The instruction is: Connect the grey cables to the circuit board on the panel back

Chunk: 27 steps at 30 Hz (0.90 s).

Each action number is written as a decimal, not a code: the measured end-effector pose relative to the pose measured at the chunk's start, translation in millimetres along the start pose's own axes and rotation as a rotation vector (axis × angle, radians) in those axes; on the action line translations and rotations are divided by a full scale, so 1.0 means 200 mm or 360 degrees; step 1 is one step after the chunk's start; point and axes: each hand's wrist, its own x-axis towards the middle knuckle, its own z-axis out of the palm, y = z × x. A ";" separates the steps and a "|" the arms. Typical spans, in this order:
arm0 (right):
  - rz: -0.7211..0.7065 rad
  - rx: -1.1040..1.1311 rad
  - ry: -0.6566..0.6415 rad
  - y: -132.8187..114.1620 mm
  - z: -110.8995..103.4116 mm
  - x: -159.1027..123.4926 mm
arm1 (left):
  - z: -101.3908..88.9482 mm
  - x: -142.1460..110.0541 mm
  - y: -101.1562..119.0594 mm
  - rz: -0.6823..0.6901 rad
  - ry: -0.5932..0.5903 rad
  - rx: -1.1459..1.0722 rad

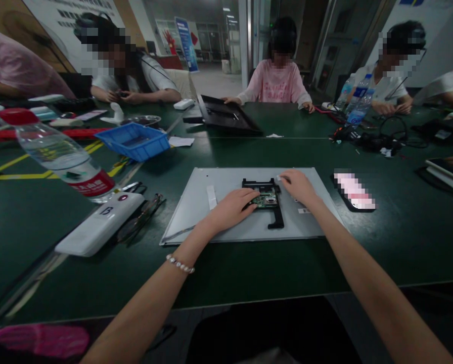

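Note:
A flat silvery panel [226, 225] lies on the table in front of me. On it rests a black plastic bracket [276, 217] with a green circuit board [266, 200] in it. My left hand [234, 206] grips the board's left side, thumb below and fingers reaching over it. At the bracket's upper right corner, my right hand [299, 186] has its fingertips pinched together. A small whitish bit shows at those fingertips, too small to name. A strip of white tape [211, 197] sticks to the panel, left of the bracket.
Left of the panel are a white power bank [101, 227], glasses [141, 220], a tilted water bottle [65, 159] and a blue bin [135, 141]. A phone [353, 191] lies to the right. Across the table, a person holds a black panel [226, 115]; other people sit alongside.

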 end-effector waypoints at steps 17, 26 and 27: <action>0.0025 0.0235 0.0143 0.05 0.07 0.00 | -0.17 0.04 -0.15 -0.0199 -0.0094 -0.0044; -0.0017 0.0191 0.0133 0.04 0.06 0.00 | -0.06 0.04 -0.23 -0.0134 -0.0195 -0.0181; -0.0029 0.0181 0.0122 0.04 0.05 0.00 | -0.05 0.03 -0.22 -0.0126 -0.0173 -0.0174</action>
